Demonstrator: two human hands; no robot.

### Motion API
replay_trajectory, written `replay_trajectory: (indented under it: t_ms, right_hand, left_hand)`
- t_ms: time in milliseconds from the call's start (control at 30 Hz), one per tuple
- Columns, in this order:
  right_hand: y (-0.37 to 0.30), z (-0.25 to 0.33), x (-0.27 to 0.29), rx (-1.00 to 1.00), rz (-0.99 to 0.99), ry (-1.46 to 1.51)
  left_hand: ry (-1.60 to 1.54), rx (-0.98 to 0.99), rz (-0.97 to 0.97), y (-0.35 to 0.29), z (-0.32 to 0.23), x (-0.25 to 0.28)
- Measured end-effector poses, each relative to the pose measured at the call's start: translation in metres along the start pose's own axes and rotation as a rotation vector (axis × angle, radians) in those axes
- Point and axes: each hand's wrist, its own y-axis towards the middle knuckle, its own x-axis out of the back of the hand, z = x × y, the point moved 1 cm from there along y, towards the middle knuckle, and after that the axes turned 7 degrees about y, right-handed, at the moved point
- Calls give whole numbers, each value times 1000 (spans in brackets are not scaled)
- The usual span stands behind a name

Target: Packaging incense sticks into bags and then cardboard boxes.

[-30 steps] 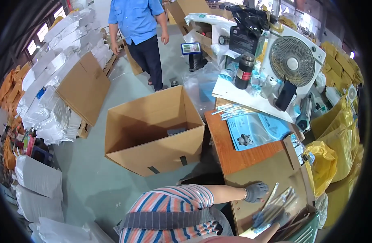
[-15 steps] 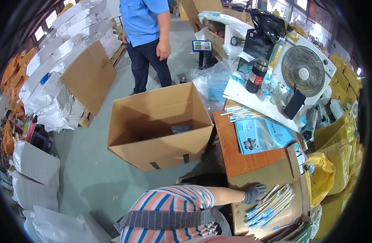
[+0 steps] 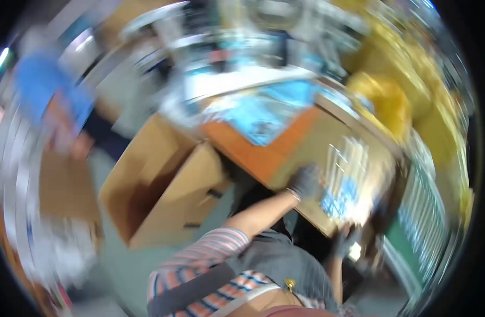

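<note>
A pile of thin pale sticks with blue-and-white wrapping [image 3: 342,193], which look like packaged chopsticks, lies on the cardboard-covered part of the work table [image 3: 300,150]. My left hand [image 3: 306,180], in a dark grey glove, is at the pile's left side; motion smears its fingers, and whether it touches the sticks is unclear. Below the pile, by the table's near edge, is my right hand [image 3: 349,240], also grey-gloved. Its fingers are blurred too, so I cannot make out a grip.
Blue printed plastic bags [image 3: 266,116] lie on the table's orange part. Left of it stands an open cardboard box [image 3: 174,203]. A yellow bag [image 3: 382,103] hangs beyond the table; a green crate with wrapped sticks [image 3: 419,211] stands at right. A person in blue [image 3: 52,90] stands far left.
My view has swung right, shifting the box and person leftward. My right hand has come into view near the table edge. My left hand remains beside the sticks.
</note>
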Motion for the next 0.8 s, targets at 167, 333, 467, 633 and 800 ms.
replay_trajectory:
  t_ms: [167, 333, 467, 633, 800]
  right_hand:
    - [40, 70, 59, 138, 61, 71]
    - [83, 54, 140, 269, -246, -139]
    - [128, 3, 180, 141, -441, -243]
    - [157, -71, 200, -58, -598, -351]
    - [174, -130, 226, -96, -622, -502]
  left_hand:
    - [-233, 186, -41, 39, -11, -7]
    - [-159, 48, -213, 51, -34, -43]
    - [-175, 30, -167, 52, -31, -40]
    - [-170, 55, -138, 50, -29, -33]
    - [-164, 47, -121, 53, -30, -32]
